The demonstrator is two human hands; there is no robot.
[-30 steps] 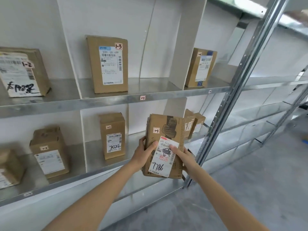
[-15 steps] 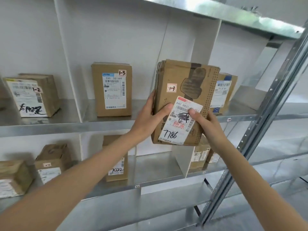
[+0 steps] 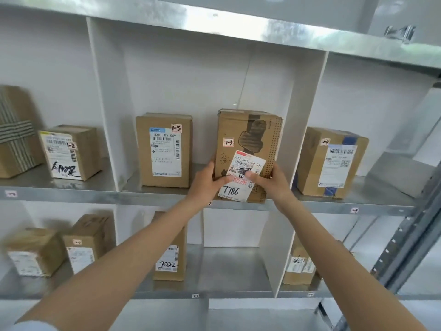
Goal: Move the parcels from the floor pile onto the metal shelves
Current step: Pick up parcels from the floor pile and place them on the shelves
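Lifted from below, upright parcel [image 3: 248, 139] now stands on shelf [image 3: 95, 194], label outward.

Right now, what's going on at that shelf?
A person is shelving a parcel. Both hands, left hand and right hand, grip the lower sides of the cardboard parcel marked 7786, which stands upright at the front edge of the upper shelf. It shares the middle compartment with the 1-3 box on its left. Other boxes sit in the neighbouring compartments and on the shelf below.
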